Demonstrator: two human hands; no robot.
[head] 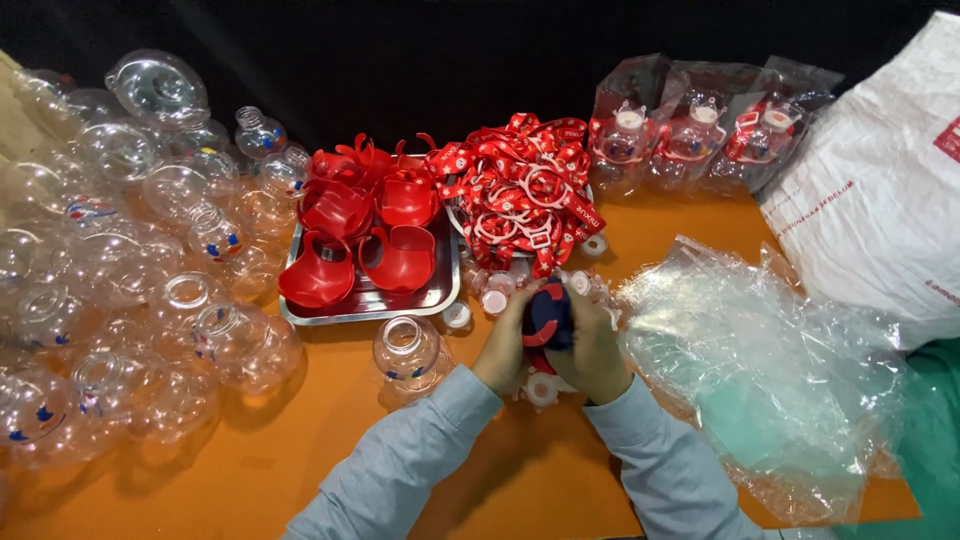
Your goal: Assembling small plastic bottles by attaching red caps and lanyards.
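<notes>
On the far left a heap of clear round plastic bottles (pixel 120 250) covers the orange counter (pixel 300 470), some marked with small red and blue spots. Just right of the heap a metal tray (pixel 370 300) holds a pile of red handle collars (pixel 365 225), and in front of the tray one clear bottle (pixel 408 350) stands upright by itself, near the left sleeve. Behind the centre lies a tangle of red straps with white rings (pixel 525 190), with several small white caps (pixel 490 295) scattered on the counter in front of it. In the middle, the left hand (pixel 505 345) and the right hand (pixel 590 350) meet, both wrapped around a dark blue piece with a red band (pixel 548 315); each grip is clenched on that piece, which sits between the palms just above the counter, in front of the strap tangle. More white caps lie under the hands. To the right, a loose pile of clear plastic bags (pixel 760 370) spreads over the counter, touching the right wrist area. At the back right stand bagged finished bottles (pixel 690 135), and a large white sack (pixel 880 190) fills the far right corner.
</notes>
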